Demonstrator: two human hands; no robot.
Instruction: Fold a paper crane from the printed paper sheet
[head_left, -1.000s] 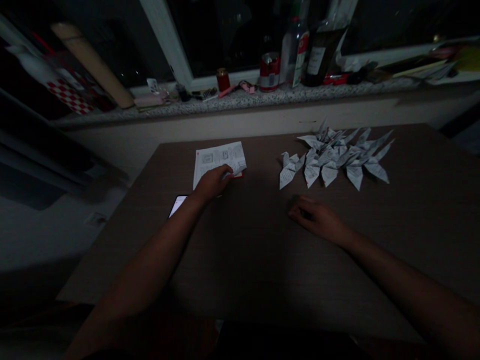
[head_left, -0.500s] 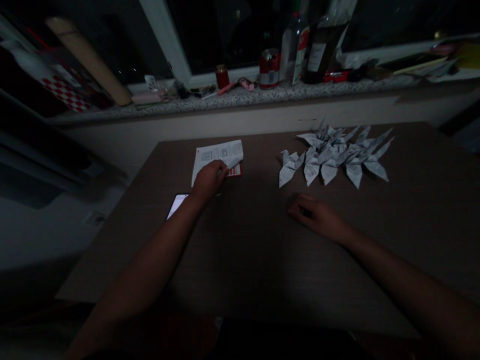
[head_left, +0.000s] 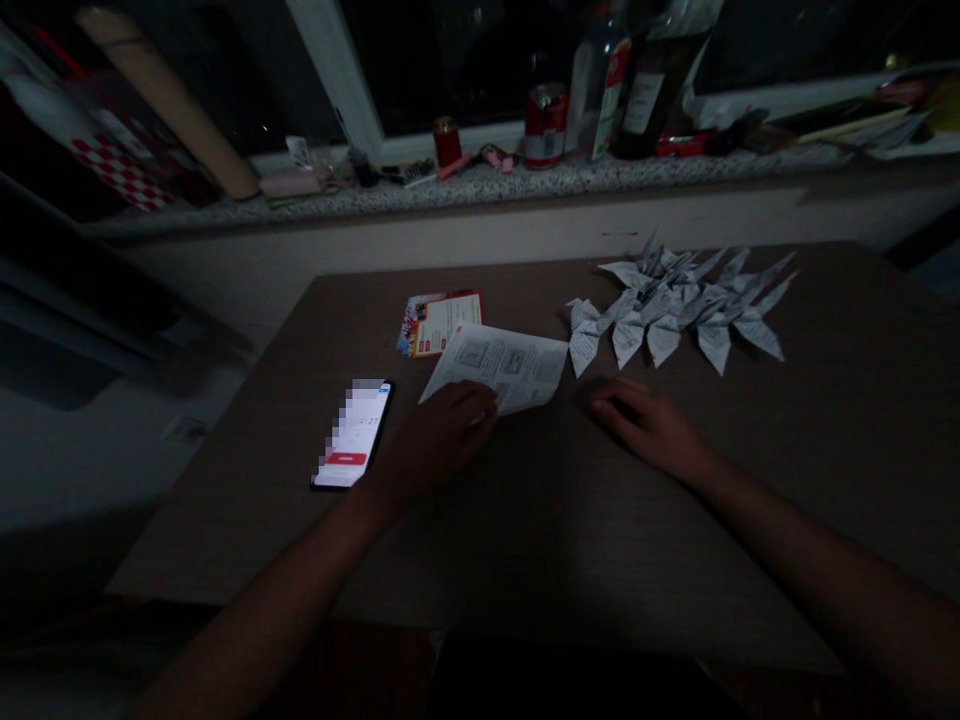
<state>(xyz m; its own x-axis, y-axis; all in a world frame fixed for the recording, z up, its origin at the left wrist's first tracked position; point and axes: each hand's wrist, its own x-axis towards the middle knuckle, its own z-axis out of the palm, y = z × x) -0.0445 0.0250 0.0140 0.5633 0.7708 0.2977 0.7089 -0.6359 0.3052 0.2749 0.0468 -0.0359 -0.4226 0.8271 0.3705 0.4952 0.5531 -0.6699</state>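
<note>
My left hand (head_left: 442, 430) is closed on the near edge of a printed sheet of paper (head_left: 506, 360), which slants over the table. Behind that sheet lies a colourful red-edged printed card (head_left: 450, 322), partly covered by it. My right hand (head_left: 634, 415) rests on the table with its fingers curled; whether anything is inside them is hidden. Just beyond it stands a group of folded paper cranes (head_left: 664, 310), made from printed paper and packed close together. A lit smartphone (head_left: 352, 440) lies left of my left hand.
The wooden table (head_left: 480, 560) reaches the wall under a window. On the stone sill (head_left: 420, 198) stand a red can (head_left: 545, 125), a small red jar (head_left: 447, 145), a clear bottle (head_left: 592, 90), a dark bottle (head_left: 641, 105) and a leaning rolling pin (head_left: 165, 100).
My left hand has drawn the printed sheet toward me and to the right, off the card, which now shows. The smartphone is more fully uncovered. My right hand has barely moved.
</note>
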